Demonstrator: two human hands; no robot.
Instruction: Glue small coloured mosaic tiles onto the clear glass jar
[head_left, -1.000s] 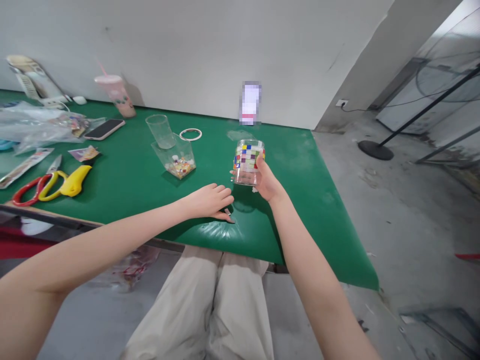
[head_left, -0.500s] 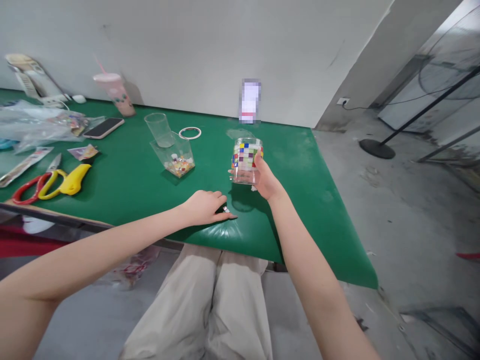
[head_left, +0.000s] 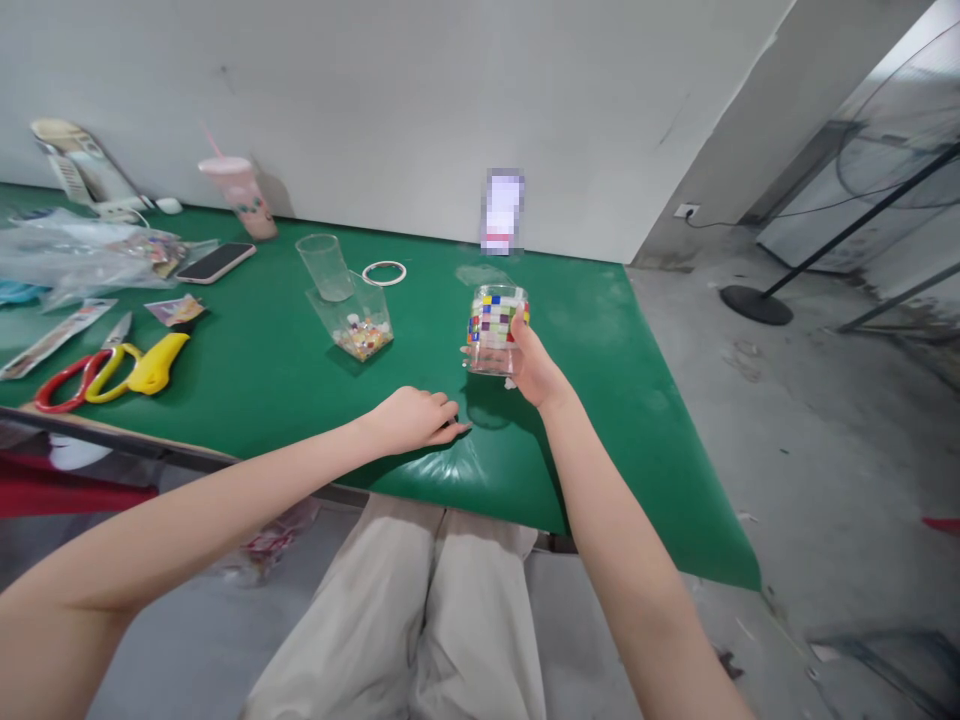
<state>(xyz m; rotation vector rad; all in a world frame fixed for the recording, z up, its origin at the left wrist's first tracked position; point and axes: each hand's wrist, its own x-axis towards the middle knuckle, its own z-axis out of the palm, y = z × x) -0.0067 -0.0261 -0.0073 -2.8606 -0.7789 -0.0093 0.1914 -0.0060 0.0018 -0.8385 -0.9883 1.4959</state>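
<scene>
A clear glass (head_left: 491,355) with rows of small coloured mosaic tiles round its upper part is gripped in my right hand (head_left: 534,358). It is held above the table, thumb on its near right side and fingers behind it. On the green table, left of and nearer than the glass, rests my left hand (head_left: 416,418), its fingers curled and drawn together. What lies between thumb and fingers there is hidden. Past that hand stands an open clear bag (head_left: 351,318) with loose mosaic tiles (head_left: 364,338) at its bottom. An empty clear cup (head_left: 324,268) is right behind the bag.
A white ring of tape (head_left: 384,273) lies behind the bag. Leftward are scissors (head_left: 75,380), a yellow-handled tool (head_left: 159,365), a phone (head_left: 217,263), plastic bags (head_left: 67,250) and a pink tumbler (head_left: 240,198). A blurred-out screen (head_left: 502,210) leans on the wall.
The fingers of my left hand have drawn closer together, and the small whitish piece seen between them is now hidden. My right hand still holds the glass. The view has shifted slightly.
</scene>
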